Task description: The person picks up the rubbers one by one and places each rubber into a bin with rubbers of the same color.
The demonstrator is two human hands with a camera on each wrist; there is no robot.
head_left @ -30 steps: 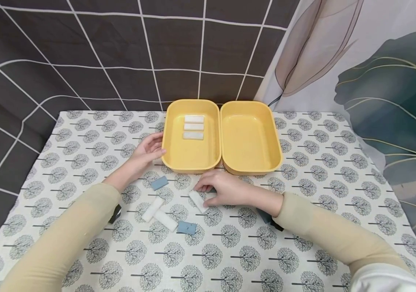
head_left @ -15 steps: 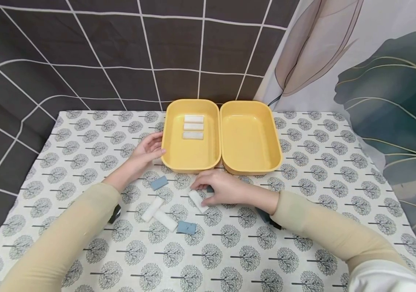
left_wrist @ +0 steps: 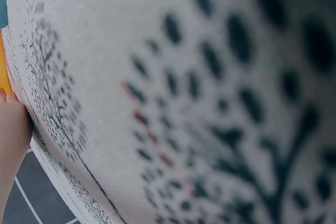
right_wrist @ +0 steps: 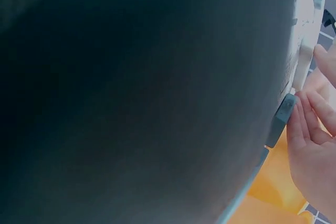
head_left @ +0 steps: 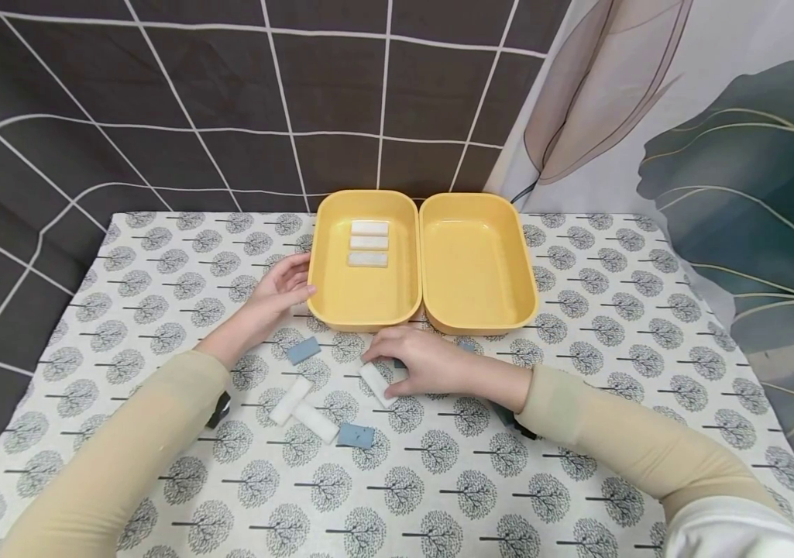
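My right hand (head_left: 424, 363) is low over the cloth, thumb and fingertips pinching a white rectangular block (head_left: 376, 384) at its two ends. In the right wrist view a blue block (right_wrist: 281, 120) lies right beside those fingers (right_wrist: 307, 121). My left hand (head_left: 276, 288) rests against the left side of the left yellow tray (head_left: 366, 316), its fingers loosely bent and the thumb at the rim. Inside that tray three white blocks (head_left: 369, 242) lie in a column. Two more white blocks (head_left: 316, 421) touch each other on the cloth, near a blue block (head_left: 356, 435).
A second yellow tray (head_left: 480, 310) stands against the right side of the first. Another blue block (head_left: 304, 350) lies in front of the left tray, and part of one (head_left: 466, 346) shows behind the right wrist. A dark tiled-pattern curtain (head_left: 327, 85) hangs behind the table.
My right hand has shifted very slightly left at the white block, and a bit of blue block now shows behind the wrist. The left hand and the trays stay in place.
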